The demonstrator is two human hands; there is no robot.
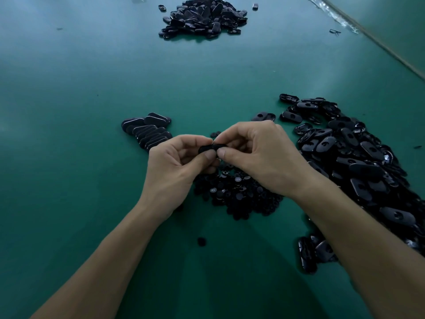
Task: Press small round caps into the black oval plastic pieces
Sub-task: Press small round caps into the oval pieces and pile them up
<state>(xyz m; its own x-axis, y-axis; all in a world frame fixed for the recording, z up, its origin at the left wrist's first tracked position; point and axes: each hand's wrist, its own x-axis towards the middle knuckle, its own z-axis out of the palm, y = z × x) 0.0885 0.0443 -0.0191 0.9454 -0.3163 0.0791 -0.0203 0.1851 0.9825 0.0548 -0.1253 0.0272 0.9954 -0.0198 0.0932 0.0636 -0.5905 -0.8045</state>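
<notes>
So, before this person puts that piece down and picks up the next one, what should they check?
1. Grip on the oval piece: ok, the left hand and right hand both pinch it above the table.
2. Cap pressed fully in: cannot tell, the hands hide the hole.
3. Round caps within reach: ok, a heap lies right under the hands.
4. Pieces with open holes left: ok, a big pile lies on the right.
5. Place for the finished one: ok, the neat row on the left has bare table beside it.
</notes>
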